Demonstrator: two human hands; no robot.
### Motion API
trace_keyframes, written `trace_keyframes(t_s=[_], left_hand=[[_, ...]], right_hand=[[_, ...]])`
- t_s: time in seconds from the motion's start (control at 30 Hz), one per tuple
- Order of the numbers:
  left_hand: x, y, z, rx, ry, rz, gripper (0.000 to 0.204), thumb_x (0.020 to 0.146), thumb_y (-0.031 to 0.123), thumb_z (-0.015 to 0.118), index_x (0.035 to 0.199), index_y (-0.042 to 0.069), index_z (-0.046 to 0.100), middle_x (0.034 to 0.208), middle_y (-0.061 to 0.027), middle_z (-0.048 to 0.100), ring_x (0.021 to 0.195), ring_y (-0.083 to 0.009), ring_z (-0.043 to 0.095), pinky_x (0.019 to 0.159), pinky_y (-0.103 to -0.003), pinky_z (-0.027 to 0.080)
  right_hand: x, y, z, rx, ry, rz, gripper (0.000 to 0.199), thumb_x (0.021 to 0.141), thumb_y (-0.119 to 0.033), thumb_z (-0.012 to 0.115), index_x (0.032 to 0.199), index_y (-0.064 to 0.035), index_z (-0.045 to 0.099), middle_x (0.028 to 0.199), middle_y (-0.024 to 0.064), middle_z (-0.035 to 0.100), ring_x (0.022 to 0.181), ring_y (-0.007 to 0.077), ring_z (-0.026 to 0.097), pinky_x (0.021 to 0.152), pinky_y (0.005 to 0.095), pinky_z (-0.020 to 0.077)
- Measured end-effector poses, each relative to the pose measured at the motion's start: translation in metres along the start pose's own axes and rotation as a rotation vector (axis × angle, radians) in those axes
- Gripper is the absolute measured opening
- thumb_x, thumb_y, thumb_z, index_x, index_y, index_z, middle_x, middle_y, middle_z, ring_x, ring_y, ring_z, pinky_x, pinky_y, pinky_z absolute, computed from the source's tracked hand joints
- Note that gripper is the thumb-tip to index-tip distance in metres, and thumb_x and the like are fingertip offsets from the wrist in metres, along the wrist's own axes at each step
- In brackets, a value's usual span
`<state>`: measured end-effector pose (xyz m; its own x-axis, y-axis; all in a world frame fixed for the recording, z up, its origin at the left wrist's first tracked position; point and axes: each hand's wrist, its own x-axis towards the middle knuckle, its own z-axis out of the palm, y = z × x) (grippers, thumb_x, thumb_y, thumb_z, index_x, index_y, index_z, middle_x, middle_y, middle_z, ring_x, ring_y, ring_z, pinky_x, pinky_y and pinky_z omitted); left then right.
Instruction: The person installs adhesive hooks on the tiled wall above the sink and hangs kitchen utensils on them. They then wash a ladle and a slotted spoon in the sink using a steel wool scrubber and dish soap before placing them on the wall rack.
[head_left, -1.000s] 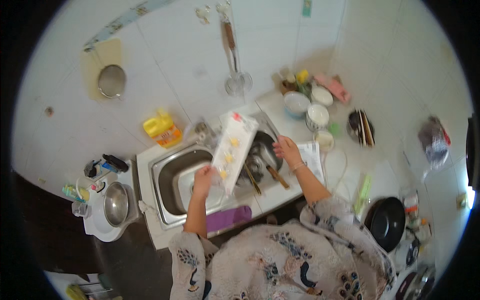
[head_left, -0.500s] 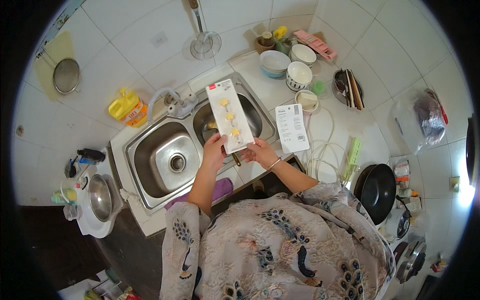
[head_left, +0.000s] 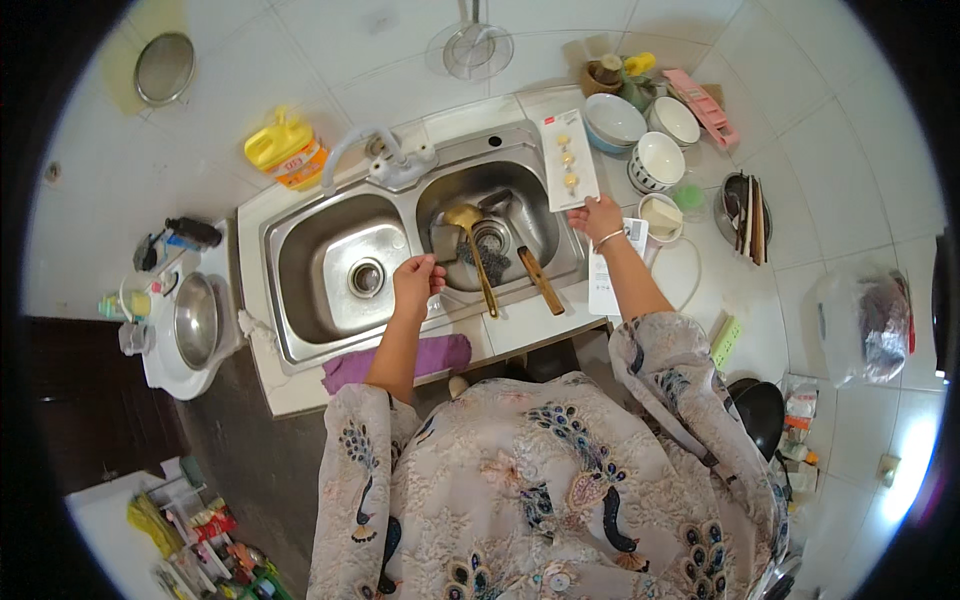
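My right hand point(head_left: 600, 217) grips the near end of a white card pack point(head_left: 568, 159) with several small yellow pieces on it, held over the counter at the right rim of the double steel sink point(head_left: 310, 290). My left hand point(head_left: 416, 282) hangs over the divider between the two basins, fingers loosely curled, holding nothing. In the right basin lie a gold ladle point(head_left: 472, 240), a wooden-handled utensil point(head_left: 540, 281) and a dark scrubber around the drain point(head_left: 492, 254).
A white faucet point(head_left: 375, 155) and a yellow bottle point(head_left: 285, 150) stand behind the sink. Bowls point(head_left: 615, 118) and a striped mug point(head_left: 658, 161) sit at the back right, a white paper sheet point(head_left: 612, 275) beside them. A purple cloth point(head_left: 400, 358) hangs at the front edge.
The white card pack moved from over the sink to the right counter, held now by my right hand alone. My left hand let go and dropped over the sink divider.
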<state>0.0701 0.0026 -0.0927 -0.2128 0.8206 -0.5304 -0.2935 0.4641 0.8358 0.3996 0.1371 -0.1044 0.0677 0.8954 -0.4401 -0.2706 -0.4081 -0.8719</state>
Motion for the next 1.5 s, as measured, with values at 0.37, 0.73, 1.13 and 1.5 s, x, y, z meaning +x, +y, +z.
trace_keyframes(t_s=[0.37, 0.73, 1.13, 1.5], left_hand=[[0.013, -0.05, 0.022, 0.413, -0.184, -0.068, 0.044, 0.073, 0.013, 0.069, 0.11, -0.007, 0.055, 0.076, -0.0111, 0.061, 0.055, -0.0156, 0.057, 0.043, -0.028, 0.044], [0.054, -0.038, 0.037, -0.143, -0.196, -0.177, 0.013, 0.079, 0.004, 0.057, 0.091, 0.004, 0.059, 0.065, -0.0043, 0.058, 0.046, -0.0106, 0.049, 0.037, -0.023, 0.035], [-0.079, 0.065, 0.03, -0.19, -0.319, -0.175, 0.02, 0.079, 0.01, 0.059, 0.097, 0.0, 0.058, 0.07, -0.0047, 0.058, 0.052, -0.0092, 0.05, 0.044, -0.018, 0.038], [-0.175, 0.092, -0.021, -0.479, -0.629, 0.026, 0.051, 0.093, 0.044, 0.034, 0.103, 0.0, 0.057, 0.067, -0.0082, 0.056, 0.046, -0.0074, 0.039, 0.038, -0.019, 0.028]], right_hand=[[0.024, 0.023, -0.006, 0.219, 0.156, 0.048, 0.022, 0.082, -0.009, 0.056, 0.101, -0.0005, 0.049, 0.089, 0.0099, 0.058, 0.081, 0.0266, 0.061, 0.067, 0.0399, 0.0505], [-0.056, 0.03, 0.04, -0.62, -0.395, -0.171, 0.024, 0.086, -0.016, 0.054, 0.105, -0.002, 0.059, 0.086, 0.0075, 0.063, 0.073, 0.0129, 0.061, 0.067, 0.0253, 0.0488], [-0.088, 0.034, 0.13, -0.944, -0.538, -1.032, 0.03, 0.084, -0.015, 0.054, 0.113, -0.0142, 0.056, 0.111, 0.0124, 0.056, 0.096, 0.0308, 0.056, 0.079, 0.0371, 0.0466], [-0.236, -0.022, 0.143, -1.126, -0.399, -1.045, 0.018, 0.087, -0.025, 0.049, 0.094, -0.0095, 0.054, 0.085, 0.0121, 0.061, 0.078, 0.0328, 0.057, 0.066, 0.0398, 0.0455]])
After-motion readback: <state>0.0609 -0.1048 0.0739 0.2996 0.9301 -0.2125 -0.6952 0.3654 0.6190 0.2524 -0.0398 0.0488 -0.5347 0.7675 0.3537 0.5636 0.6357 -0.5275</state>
